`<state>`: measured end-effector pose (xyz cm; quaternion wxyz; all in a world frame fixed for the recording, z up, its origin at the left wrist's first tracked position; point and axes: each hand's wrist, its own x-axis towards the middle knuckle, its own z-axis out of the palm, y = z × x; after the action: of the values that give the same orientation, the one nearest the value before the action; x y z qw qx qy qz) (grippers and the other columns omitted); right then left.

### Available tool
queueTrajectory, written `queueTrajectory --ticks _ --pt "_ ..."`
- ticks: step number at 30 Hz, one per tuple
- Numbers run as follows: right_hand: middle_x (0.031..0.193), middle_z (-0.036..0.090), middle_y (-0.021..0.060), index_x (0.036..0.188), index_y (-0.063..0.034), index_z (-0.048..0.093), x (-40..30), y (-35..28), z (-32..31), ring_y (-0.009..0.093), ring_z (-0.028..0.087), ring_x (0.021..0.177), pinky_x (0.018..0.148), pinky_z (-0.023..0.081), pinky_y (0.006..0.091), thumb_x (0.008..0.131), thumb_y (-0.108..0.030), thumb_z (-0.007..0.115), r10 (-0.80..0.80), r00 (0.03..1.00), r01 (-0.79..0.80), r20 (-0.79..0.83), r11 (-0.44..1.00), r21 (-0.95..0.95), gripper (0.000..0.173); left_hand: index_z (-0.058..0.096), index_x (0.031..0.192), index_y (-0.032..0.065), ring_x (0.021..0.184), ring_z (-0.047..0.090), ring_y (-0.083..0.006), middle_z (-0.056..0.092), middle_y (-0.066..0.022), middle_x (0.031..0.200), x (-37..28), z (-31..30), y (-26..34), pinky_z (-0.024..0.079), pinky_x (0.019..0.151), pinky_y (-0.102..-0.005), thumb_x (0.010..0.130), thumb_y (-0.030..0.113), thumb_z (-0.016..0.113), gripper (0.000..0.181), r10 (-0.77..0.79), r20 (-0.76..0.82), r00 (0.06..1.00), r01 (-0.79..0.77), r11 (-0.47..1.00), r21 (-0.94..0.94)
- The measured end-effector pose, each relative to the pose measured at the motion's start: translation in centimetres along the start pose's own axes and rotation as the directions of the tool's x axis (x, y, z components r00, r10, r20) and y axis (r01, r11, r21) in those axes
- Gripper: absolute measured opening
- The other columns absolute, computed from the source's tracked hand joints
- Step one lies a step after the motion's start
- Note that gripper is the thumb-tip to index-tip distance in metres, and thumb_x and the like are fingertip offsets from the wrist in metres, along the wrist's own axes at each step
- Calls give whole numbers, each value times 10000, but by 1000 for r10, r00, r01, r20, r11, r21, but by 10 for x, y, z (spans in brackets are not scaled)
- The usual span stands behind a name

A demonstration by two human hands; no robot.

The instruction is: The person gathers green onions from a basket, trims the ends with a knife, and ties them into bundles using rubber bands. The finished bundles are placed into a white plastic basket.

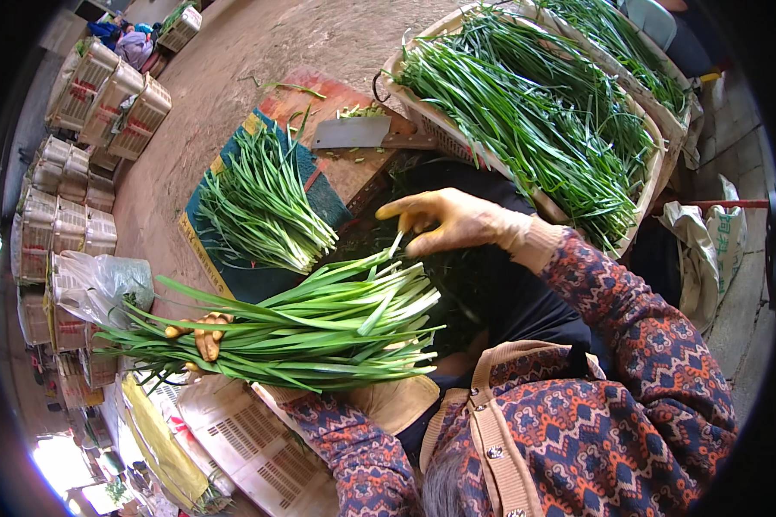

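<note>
My left hand [208, 336], in a yellowish glove, grips a large bunch of garlic chives [336, 329] from beneath. Its fingers wrap over the leaves, while the pale stem ends point right. Above those ends is my right hand [456, 220], also gloved, with the index finger extended. A single chive stalk [396, 245] rises from the bunch to its thumb and curled fingers, which pinch its pale end. Another chive bunch [268, 200] lies beyond on a dark green mat [207, 194]. A cleaver [352, 132] rests flat on the reddish board [343, 171], beside chopped stem pieces [362, 111].
A plastic crate [650, 139] heaped with chives stands at the upper right, another behind it. Stacked crates [71, 223] line the left side. Below my left arm is a pale crate [258, 439]. A white sack [705, 252] sits at right. People [132, 45] are far off.
</note>
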<state>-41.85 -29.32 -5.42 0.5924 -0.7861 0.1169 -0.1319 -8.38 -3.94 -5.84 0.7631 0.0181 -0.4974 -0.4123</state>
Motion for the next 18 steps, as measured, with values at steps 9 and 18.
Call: queueTrajectory --ticks 9,18 --pt "820 698 107 899 -107 708 -22 81 -37 321 668 749 708 544 389 777 -353 690 433 901 -134 38 360 -923 276 379 1419 250 1035 563 -165 646 72 872 8 9 -5 339 1048 -450 912 422 602 580 -20 61 998 17 999 51" --pt "1082 611 74 1273 -48 519 40 22 54 147 544 977 842 449 305 902 -316 642 73 913 -235 401 899 371 474 399 1409 180 1073 539 -197 628 3 944 -35 -23 36 337 1061 -445 947 365 534 516 41 -171 984 -52 997 -60"
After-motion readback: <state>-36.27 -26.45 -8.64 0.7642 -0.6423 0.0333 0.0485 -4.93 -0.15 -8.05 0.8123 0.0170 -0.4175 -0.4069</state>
